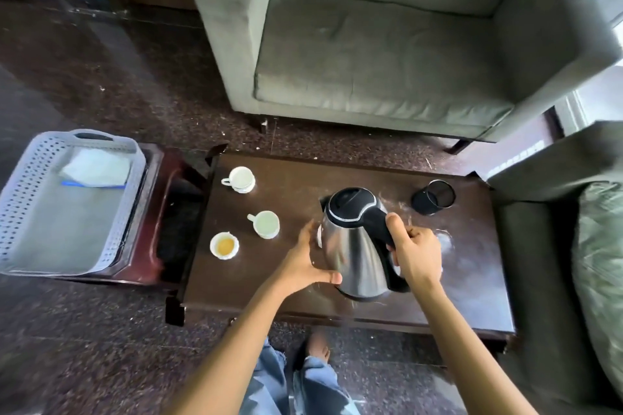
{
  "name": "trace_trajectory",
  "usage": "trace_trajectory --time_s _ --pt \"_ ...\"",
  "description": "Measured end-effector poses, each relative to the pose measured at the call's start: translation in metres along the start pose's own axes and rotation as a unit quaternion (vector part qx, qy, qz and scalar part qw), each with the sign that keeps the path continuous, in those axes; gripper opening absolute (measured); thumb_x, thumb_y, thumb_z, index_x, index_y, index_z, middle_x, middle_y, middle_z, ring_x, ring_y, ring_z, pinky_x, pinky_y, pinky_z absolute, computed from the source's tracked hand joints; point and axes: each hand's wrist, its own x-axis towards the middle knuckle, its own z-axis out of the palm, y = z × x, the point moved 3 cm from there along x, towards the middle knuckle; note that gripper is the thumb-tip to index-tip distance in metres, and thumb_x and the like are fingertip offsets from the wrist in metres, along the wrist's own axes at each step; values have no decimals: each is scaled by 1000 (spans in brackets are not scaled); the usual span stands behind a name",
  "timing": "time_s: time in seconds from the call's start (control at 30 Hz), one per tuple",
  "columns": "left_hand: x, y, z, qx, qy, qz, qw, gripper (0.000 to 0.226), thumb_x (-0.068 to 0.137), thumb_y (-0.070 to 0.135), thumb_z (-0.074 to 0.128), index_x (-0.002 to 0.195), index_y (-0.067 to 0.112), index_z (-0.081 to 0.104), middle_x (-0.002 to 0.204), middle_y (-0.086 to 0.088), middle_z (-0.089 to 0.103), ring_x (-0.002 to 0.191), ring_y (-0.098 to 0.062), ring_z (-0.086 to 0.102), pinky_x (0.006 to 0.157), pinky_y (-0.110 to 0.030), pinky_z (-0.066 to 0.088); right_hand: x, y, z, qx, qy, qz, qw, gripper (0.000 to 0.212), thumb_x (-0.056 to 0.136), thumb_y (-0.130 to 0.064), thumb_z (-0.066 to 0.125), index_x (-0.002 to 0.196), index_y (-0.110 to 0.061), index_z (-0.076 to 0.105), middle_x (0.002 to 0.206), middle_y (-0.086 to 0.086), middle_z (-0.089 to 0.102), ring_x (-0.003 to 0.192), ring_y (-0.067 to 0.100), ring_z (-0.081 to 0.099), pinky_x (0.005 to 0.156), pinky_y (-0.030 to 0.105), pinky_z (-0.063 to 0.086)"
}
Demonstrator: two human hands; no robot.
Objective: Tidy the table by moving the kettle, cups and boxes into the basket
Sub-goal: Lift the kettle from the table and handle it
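Kettle (pixel 354 246) mid-table between both hands, open tabletop toward the left edge.

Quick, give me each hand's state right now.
Left hand: open, palm against the kettle body.
Right hand: closed around the kettle's handle.

Steel kettle (pixel 354 246) upright on the table, three white cups (pixel 266 224) left, basket (pixel 40 178) beyond.

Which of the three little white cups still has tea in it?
The cup nearest the person, at the table's left front, holds amber liquid. The middle cup and the far cup look empty.
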Motion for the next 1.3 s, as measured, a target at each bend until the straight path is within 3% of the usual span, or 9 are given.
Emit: trace_trajectory --time_s 0.1,0.27,0.47,0.6,0.73,0.9,0.97,1.1,1.3 --pt "8 -4 23 -35 -44 -19 998 135 43 42 95 144 44 5 152 10 29 139 -10 32 114 -43 32 -2 13 -6 -15 -5 31 999 64 75 -59 43 49 -2 56 42 5 56 59 26 61 66 36 49" --pt "13 -13 52 -103 -52 -61 991 140 41 39 96 148 35 5 147 0 41 134 -14 42 111 -44 37 -2 27 -5 -46 -27 56 997 62 78 -59 42 46 -8 55 44 4 59 62 23 62 64 34 46" --pt "14 -26 72 -139 -22 -97 985 109 69 10 84 148 27 11 141 6 43 127 -10 42 102 -24 37 9 36 7 -83 -95 49 991 62 79 -60 41 48 -9 58 49 5 62 66 25 63 68 36 48" --pt "15 -35 78 -187 -13 -105 977 99 73 15 81 147 29 19 141 4 44 131 -10 41 109 -28 34 16 33 12 -126 -155 15 980 62 83 -58 50 61 -2 61 64 16 68 72 30 63 71 37 48" --pt "14 -41 84 -237 -17 -127 963 94 71 17 82 145 27 25 135 1 55 124 -14 52 109 -43 40 18 28 15 -182 -199 -23 963 59 83 -56 56 55 -4 54 60 17 67 64 26 64 65 34 50" --pt "14 -42 91 -274 -36 -136 951 70 86 0 65 140 26 29 122 -3 58 113 -16 56 93 -33 51 20 21 14 -153 -235 -16 960 52 85 -47 63 53 -7 56 42 2 59 33 6 53 38 10 37" --pt "14 -41 93 -277 -45 -142 949 65 89 1 61 140 24 30 125 -5 55 109 -14 56 83 -25 53 20 19 15 -145 -242 -9 959 52 85 -47 63 55 -6 57 44 3 59 32 7 53 38 11 39" --pt "12 -42 96 -301 -46 -151 941 65 90 5 60 143 24 27 141 -11 47 117 -16 52 82 -24 54 21 11 16 -176 -248 -20 952 55 86 -50 60 52 -7 56 44 5 59 31 9 51 39 10 38" --pt "10 -47 96 -322 -21 -146 935 63 86 11 68 139 27 37 121 1 60 104 -5 60 74 -19 53 23 4 20 -185 -250 -32 950 55 86 -49 60 52 -6 57 44 7 60 36 13 53 52 21 47"
